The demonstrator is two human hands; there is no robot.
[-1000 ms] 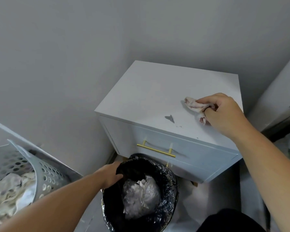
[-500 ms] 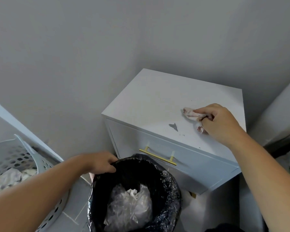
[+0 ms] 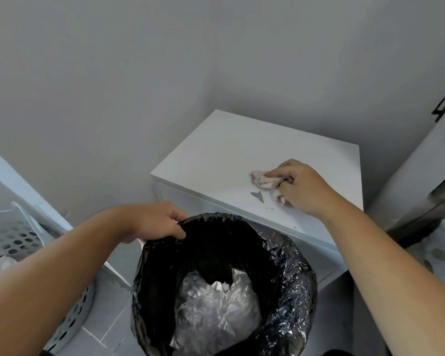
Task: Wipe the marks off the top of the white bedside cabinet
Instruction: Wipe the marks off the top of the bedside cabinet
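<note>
Right hand (image 3: 303, 187) fingers clamp crumpled rag (image 3: 266, 181) on cabinet (image 3: 229, 155) top, frame right; left hand (image 3: 156, 222) fingers grip bin (image 3: 288, 283) rim.

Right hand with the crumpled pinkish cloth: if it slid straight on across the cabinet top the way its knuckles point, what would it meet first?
The right hand points left across the white bedside cabinet top. The crumpled pinkish cloth leads; the grey chipped-looking mark lies just nearer the front edge, so it would probably be brushed first, though the line may pass just behind it.
</note>
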